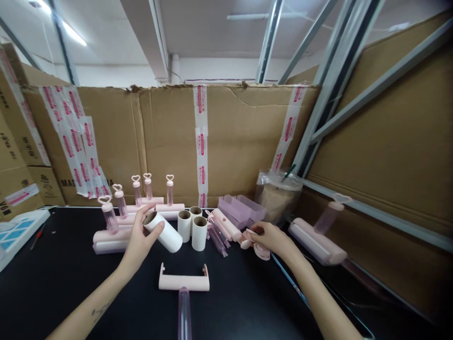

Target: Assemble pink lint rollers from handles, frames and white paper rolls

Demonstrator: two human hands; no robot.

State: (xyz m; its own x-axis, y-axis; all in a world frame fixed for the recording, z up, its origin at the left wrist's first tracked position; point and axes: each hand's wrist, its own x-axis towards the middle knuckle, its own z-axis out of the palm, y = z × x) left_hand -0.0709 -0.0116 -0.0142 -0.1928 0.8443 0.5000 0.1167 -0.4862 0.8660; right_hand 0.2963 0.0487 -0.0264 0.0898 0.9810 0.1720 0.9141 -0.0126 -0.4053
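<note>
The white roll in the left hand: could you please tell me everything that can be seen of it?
The white roll is a plain, smooth cylinder, apparently paper, around a brown, cardboard-looking core that is hollow at the visible end. It leans, with this open end up and to the left, the other end lower and to the right. The left hand grips it near the open end. It is just left of three upright white rolls; whether it touches them or the black tabletop is unclear.
</note>
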